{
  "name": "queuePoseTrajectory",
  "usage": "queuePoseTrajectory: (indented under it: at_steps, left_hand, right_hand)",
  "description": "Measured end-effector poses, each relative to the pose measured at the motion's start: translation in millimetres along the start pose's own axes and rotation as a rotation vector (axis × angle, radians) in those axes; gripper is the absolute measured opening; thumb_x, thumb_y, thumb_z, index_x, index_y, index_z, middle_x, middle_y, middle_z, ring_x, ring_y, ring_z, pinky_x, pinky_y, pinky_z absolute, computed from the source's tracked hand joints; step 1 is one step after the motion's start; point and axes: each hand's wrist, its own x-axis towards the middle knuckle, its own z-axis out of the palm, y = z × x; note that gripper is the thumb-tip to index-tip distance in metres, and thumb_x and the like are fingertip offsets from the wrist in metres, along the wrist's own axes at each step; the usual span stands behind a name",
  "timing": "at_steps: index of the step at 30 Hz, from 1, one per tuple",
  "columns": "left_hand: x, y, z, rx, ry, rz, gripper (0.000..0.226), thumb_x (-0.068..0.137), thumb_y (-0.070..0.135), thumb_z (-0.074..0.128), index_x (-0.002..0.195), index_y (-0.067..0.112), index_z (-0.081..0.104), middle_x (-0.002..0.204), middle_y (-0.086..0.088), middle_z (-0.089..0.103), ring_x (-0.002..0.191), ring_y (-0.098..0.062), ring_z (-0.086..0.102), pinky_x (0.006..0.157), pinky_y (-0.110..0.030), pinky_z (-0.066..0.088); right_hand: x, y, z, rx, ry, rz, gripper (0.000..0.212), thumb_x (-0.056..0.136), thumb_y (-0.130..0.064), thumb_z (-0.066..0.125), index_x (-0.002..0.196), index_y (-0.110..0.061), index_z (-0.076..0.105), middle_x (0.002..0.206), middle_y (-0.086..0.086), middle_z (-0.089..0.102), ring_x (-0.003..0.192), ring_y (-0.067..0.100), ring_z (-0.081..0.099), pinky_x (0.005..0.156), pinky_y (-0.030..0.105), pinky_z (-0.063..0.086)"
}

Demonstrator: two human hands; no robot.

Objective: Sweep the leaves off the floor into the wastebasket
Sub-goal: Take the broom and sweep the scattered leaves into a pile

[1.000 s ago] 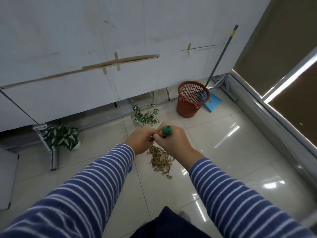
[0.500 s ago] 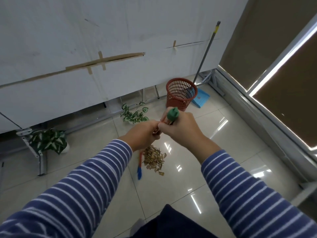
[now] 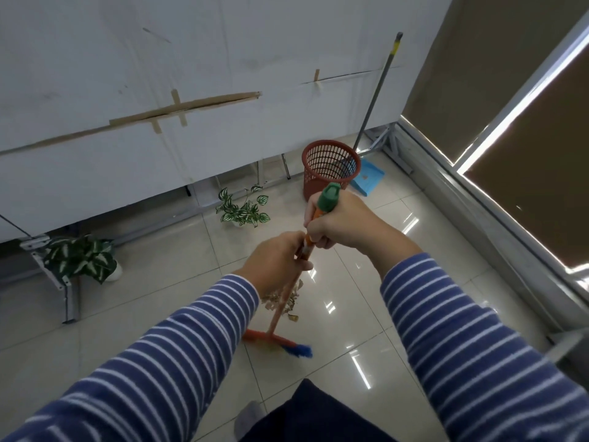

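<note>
I hold an orange broom (image 3: 280,309) with a green cap at its top end. My right hand (image 3: 342,223) grips the handle just under the cap. My left hand (image 3: 277,263) grips the handle lower down. The broom head with blue bristles (image 3: 298,349) rests on the tiled floor, on the near side of a small pile of dry brown leaves (image 3: 288,301). My left forearm hides part of the pile. The red mesh wastebasket (image 3: 330,169) stands upright by the wall, well beyond the leaves.
A blue dustpan (image 3: 366,180) with a long grey handle leans on the wall behind the basket. Two potted plants, one small (image 3: 243,210) and one larger (image 3: 79,258), stand by a metal frame leg (image 3: 68,301) at the left. Window frames run along the right.
The broom head has swung from the left of the leaf pile to its near side, and now lies crosswise. Both hands have risen a little along with the handle.
</note>
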Motion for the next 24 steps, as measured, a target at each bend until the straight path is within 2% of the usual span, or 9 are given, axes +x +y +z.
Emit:
queuePoseTrajectory:
  at_steps: [3,6,8,11,14,16,18,21,24]
  left_hand:
    - [6.1,3.1,17.0,-0.023,0.021,-0.004,0.027,0.074,0.032,0.071,0.091,0.038,0.051,0.085,0.012,0.058,0.073,-0.009,0.056,0.066,-0.029,0.047]
    - [14.2,7.5,26.2,-0.038,0.045,0.006,0.035,0.073,0.032,0.072,0.081,0.05,0.043,0.077,0.016,0.052,0.068,-0.004,0.052,0.058,-0.021,0.039]
    - [18.1,9.1,31.1,-0.021,0.063,0.018,0.046,0.072,0.032,0.072,0.077,0.06,0.037,0.073,0.019,0.047,0.066,-0.005,0.05,0.055,-0.017,0.033]
    - [20.5,9.7,38.0,0.007,0.094,0.022,0.059,0.071,0.031,0.073,0.078,0.071,0.03,0.07,0.02,0.043,0.062,-0.007,0.047,0.051,-0.017,0.03]
    - [21.4,11.1,40.2,0.028,0.124,0.035,0.059,0.071,0.03,0.074,0.078,0.07,0.031,0.067,0.02,0.042,0.057,-0.002,0.043,0.048,-0.015,0.026]
    - [22.1,13.9,37.3,0.054,0.134,0.046,0.052,0.071,0.031,0.074,0.075,0.061,0.031,0.067,0.02,0.041,0.057,-0.003,0.043,0.048,-0.015,0.025]
    - [22.9,17.8,30.6,0.07,0.161,0.079,0.055,0.07,0.031,0.074,0.076,0.056,0.026,0.068,0.021,0.039,0.059,-0.005,0.044,0.049,-0.015,0.025]
    - [24.6,22.4,14.3,0.082,0.176,0.115,0.049,0.072,0.032,0.073,0.083,0.053,0.029,0.071,0.02,0.044,0.064,-0.006,0.049,0.053,-0.018,0.036]
    - [27.2,26.1,-8.5,0.089,0.185,0.113,0.038,0.074,0.034,0.07,0.081,0.047,0.035,0.077,0.016,0.053,0.068,-0.005,0.053,0.057,-0.022,0.044]
  right_hand:
    - [-1.7,11.2,-5.1,-0.012,0.008,0.038,0.012,0.057,-0.003,0.062,0.069,-0.006,0.064,0.062,0.01,0.064,0.056,0.02,0.064,0.056,0.034,0.058]
    - [-4.6,19.0,-10.1,-0.032,0.03,0.028,0.013,0.058,0.0,0.063,0.068,-0.008,0.065,0.071,0.017,0.067,0.059,0.02,0.063,0.058,0.035,0.058]
    - [-7.4,24.1,-10.8,-0.063,0.027,0.019,0.014,0.06,0.0,0.064,0.065,-0.012,0.066,0.076,0.015,0.069,0.062,0.017,0.063,0.06,0.035,0.058]
    - [-12.2,32.1,-10.6,-0.061,0.004,0.011,0.018,0.064,0.0,0.067,0.064,-0.018,0.065,0.074,0.006,0.067,0.062,0.006,0.06,0.058,0.024,0.053]
    - [-15.8,36.1,-14.0,-0.037,0.019,-0.019,0.018,0.064,0.001,0.068,0.064,-0.018,0.065,0.072,0.004,0.067,0.059,0.001,0.059,0.055,0.018,0.052]
    - [-18.0,34.5,-17.9,-0.035,0.029,-0.046,0.016,0.064,0.0,0.069,0.066,-0.015,0.065,0.072,0.002,0.066,0.06,0.001,0.059,0.055,0.017,0.052]
    - [-19.9,29.2,-22.3,-0.036,0.034,-0.085,0.014,0.064,-0.001,0.069,0.068,-0.013,0.065,0.07,-0.001,0.064,0.061,-0.002,0.059,0.051,0.011,0.048]
    - [-20.8,15.4,-28.1,-0.021,0.062,-0.158,0.014,0.063,-0.002,0.067,0.068,-0.015,0.065,0.069,-0.003,0.062,0.06,-0.005,0.058,0.049,0.008,0.045]
    - [-17.3,-4.3,-32.4,0.008,0.097,-0.211,0.018,0.064,-0.005,0.066,0.069,-0.023,0.063,0.067,-0.006,0.061,0.058,-0.001,0.059,0.052,0.014,0.047]
